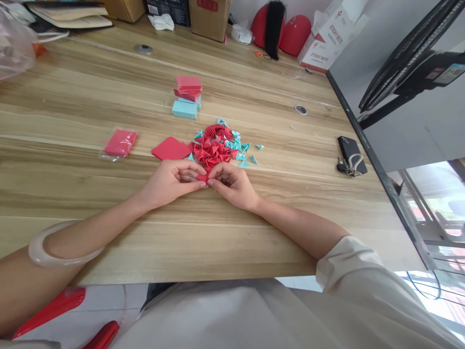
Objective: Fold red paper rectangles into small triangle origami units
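Observation:
My left hand (178, 179) and my right hand (234, 184) meet near the middle of the table, both closed on a small piece of red paper (202, 178). Fingertips cover most of that paper, so its fold is hard to make out. Just beyond them lies a heap of folded red paper triangles (212, 151), with several light blue folded triangles (244, 147) around its right side. A ring of joined red folded pieces (218, 131) sits at the back of the heap. Flat red paper sheets (171, 148) rest beyond my left hand.
Stacked red paper packs (188, 84) and blue paper packs (185, 109) stand behind the heap. A wrapped red pack (121, 143) lies left. On the right are a black phone (351, 151) and keys (348, 167). Boxes (209, 19) line the back; a black fan (410, 53) stands right.

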The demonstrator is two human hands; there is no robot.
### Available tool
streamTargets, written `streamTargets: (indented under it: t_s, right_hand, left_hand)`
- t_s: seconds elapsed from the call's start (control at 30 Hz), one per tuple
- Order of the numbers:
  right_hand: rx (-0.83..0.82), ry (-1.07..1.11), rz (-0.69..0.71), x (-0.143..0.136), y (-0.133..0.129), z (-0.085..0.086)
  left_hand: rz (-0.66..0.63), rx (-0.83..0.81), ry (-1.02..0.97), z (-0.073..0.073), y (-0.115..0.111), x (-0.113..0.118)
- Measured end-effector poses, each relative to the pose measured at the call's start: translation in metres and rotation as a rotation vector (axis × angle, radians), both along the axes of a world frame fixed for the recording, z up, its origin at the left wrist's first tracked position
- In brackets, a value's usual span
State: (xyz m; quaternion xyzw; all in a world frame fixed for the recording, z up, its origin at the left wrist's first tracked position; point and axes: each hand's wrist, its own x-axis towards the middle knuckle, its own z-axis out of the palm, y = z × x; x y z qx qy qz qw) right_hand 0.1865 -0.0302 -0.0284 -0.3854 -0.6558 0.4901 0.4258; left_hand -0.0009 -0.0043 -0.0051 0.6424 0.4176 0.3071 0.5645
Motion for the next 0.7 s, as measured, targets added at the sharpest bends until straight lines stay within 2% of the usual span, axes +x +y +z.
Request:
streamTargets:
  t_s: [0.7]
  right_hand:
    - [-0.006,-0.011,0.031,-0.0005,-0.0010,0.0048]
  left_hand:
    - [-0.063,0.116,0.034,0.0000,-0.0009,-0.0017]
